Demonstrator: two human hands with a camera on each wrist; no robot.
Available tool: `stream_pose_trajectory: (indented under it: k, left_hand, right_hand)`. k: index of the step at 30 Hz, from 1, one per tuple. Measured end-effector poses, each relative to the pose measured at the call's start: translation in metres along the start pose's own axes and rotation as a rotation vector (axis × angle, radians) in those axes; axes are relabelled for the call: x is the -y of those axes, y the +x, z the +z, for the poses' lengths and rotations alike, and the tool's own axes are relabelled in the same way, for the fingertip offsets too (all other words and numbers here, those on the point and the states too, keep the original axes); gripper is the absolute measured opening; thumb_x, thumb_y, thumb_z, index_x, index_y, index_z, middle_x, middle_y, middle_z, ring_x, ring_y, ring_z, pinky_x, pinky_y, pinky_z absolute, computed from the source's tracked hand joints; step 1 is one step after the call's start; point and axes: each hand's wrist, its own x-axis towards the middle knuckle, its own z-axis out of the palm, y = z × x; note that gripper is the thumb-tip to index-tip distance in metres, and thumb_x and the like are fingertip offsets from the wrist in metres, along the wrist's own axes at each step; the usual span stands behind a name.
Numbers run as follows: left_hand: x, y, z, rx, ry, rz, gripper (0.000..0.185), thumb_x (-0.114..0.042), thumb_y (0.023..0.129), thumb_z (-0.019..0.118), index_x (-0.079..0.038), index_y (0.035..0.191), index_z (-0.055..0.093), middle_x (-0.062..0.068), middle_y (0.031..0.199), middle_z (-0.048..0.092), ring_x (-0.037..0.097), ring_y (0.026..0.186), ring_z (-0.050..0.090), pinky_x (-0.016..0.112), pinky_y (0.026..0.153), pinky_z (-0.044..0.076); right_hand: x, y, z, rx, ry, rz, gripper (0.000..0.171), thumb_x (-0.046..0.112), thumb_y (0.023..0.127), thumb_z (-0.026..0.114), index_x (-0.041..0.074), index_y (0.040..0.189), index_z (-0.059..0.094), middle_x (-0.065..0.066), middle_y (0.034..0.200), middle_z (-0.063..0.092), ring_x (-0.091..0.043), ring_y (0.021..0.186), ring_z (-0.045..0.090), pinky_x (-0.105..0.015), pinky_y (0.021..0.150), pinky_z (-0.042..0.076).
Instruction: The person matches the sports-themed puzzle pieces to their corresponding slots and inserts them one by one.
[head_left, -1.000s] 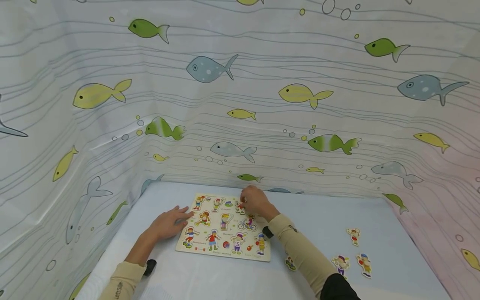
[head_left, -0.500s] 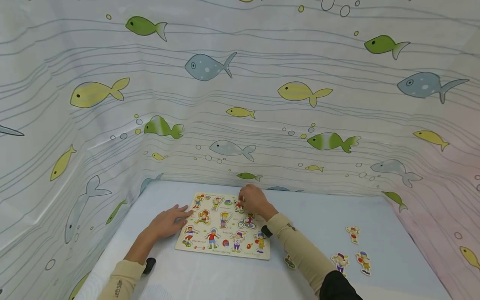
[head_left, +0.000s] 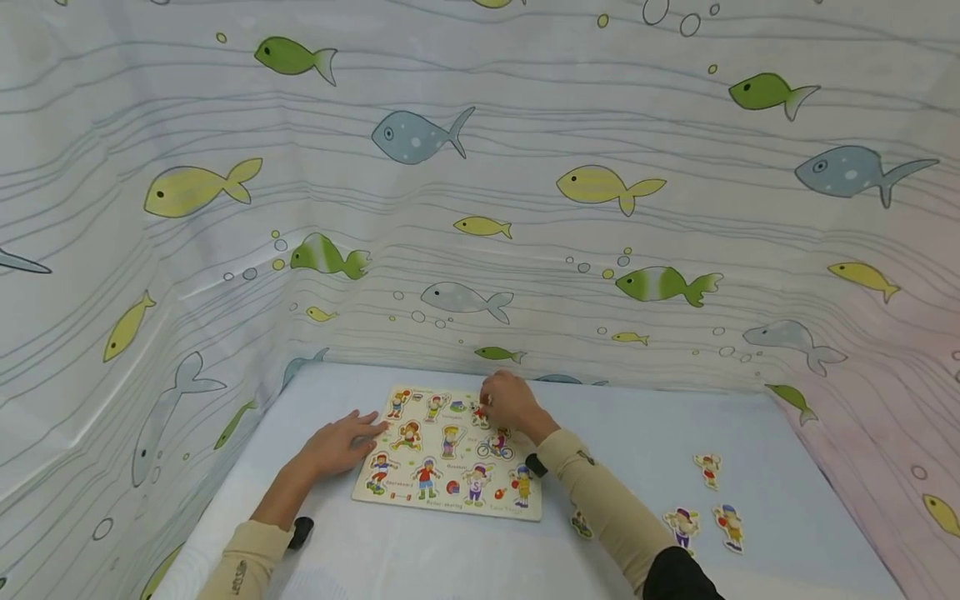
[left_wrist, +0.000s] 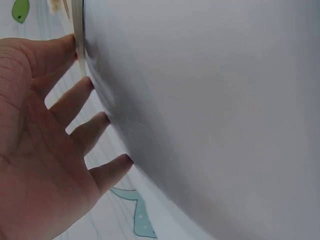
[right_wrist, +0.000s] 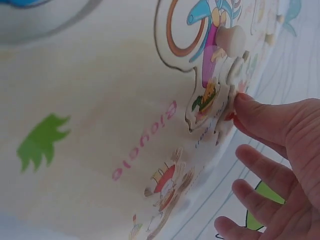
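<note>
A wooden puzzle board (head_left: 465, 458) with printed sports figures lies flat on the table. Beside its left edge, my left hand (head_left: 341, 446) rests with fingers spread. In the left wrist view the index finger (left_wrist: 60, 52) touches the board's edge (left_wrist: 78, 30) and the other fingertips meet the table. At the board's far right corner, my right hand (head_left: 513, 406) pinches a small figure-shaped puzzle piece (head_left: 478, 414) between thumb and index finger, down at the board. The right wrist view shows these fingers mostly covering the piece; whether it sits flush I cannot tell.
Several loose figure pieces lie on the right of the table, such as a blue-capped one (head_left: 729, 528) and a purple-capped one (head_left: 681, 528). Another piece (head_left: 581, 524) is partly under the right forearm. A fish-patterned curtain (head_left: 480, 250) stands behind the table.
</note>
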Motion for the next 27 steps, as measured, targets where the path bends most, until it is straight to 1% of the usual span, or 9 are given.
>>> stream_pose_trajectory:
  k: [5,10,16,23,27]
  left_hand:
    - [0.0,-0.001,0.0,0.002,0.003,0.009,0.038,-0.02,0.097,0.061,-0.011,0.134,0.063,0.018,0.145,0.049,0.051,0.134,0.037,0.067,0.103,0.033]
    - [0.002,0.0,0.001,-0.008,0.01,0.013,0.038,-0.02,0.097,0.061,-0.011,0.134,0.063,0.018,0.145,0.049,0.051,0.134,0.037,0.067,0.102,0.033]
    - [0.001,-0.001,0.002,-0.009,-0.005,0.02,0.037,-0.02,0.097,0.062,-0.01,0.133,0.064,0.018,0.145,0.049,0.052,0.133,0.038,0.068,0.102,0.033]
    - [0.001,-0.001,0.003,-0.01,0.01,0.008,0.037,-0.021,0.097,0.061,-0.011,0.133,0.064,0.018,0.145,0.049,0.051,0.134,0.037,0.067,0.103,0.033]
    - [0.0,-0.002,0.002,-0.013,0.016,0.006,0.038,-0.021,0.097,0.061,-0.01,0.133,0.064,0.018,0.145,0.049,0.051,0.134,0.037,0.067,0.103,0.032]
  right_hand:
    - [0.0,-0.004,-0.002,0.009,0.01,-0.006,0.009,0.026,0.09,0.074,0.019,0.086,0.077,0.001,0.105,0.07,-0.023,0.113,0.058,-0.042,0.09,0.052]
    - [0.0,-0.005,-0.002,0.004,0.031,-0.003,0.009,0.024,0.091,0.072,0.017,0.088,0.077,0.001,0.103,0.071,-0.024,0.112,0.058,-0.043,0.091,0.051]
    - [0.0,-0.006,-0.001,0.036,0.055,0.035,0.009,0.025,0.092,0.072,0.018,0.091,0.077,0.003,0.099,0.071,-0.021,0.107,0.059,-0.04,0.089,0.051]
    - [-0.003,-0.011,-0.008,0.049,0.034,0.034,0.011,0.027,0.092,0.071,0.019,0.096,0.078,0.003,0.107,0.07,-0.025,0.117,0.056,-0.044,0.095,0.049]
    - [-0.007,-0.016,-0.016,0.043,0.027,0.031,0.013,0.026,0.09,0.073,0.017,0.099,0.078,0.002,0.108,0.07,-0.024,0.116,0.056,-0.044,0.095,0.048]
